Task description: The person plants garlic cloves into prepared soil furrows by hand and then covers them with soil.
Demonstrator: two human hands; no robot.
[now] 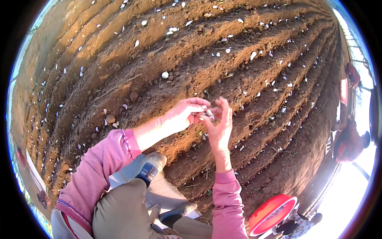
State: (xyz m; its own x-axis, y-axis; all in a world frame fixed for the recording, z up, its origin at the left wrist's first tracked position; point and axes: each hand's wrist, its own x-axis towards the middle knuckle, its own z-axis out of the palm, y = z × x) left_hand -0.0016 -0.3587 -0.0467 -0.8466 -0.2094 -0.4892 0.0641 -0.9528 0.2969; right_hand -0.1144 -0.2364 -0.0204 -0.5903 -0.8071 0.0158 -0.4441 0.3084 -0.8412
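Both my hands meet over the furrowed soil (pixel 179 86), around pale garlic cloves (pixel 209 113). My left hand (pixel 191 112) pinches the garlic between thumb and fingertips. From the right, my right hand (pixel 220 125) has its thumb against the same garlic, with the index finger raised and slightly blurred. How many cloves lie inside the fingers is hidden. A round whitish garlic bulb (pixel 165 75) rests on the soil beyond my left hand. Single cloves, such as one garlic clove (pixel 136 44), lie scattered along the furrows.
My shoe (pixel 152 165) stands on a pale board (pixel 165 186) below my hands. A red basin (pixel 262 212) holding small pieces is at lower right, beside a person (pixel 301 225). Another person (pixel 350 143) is at the right edge, near a further red basin (pixel 344 92).
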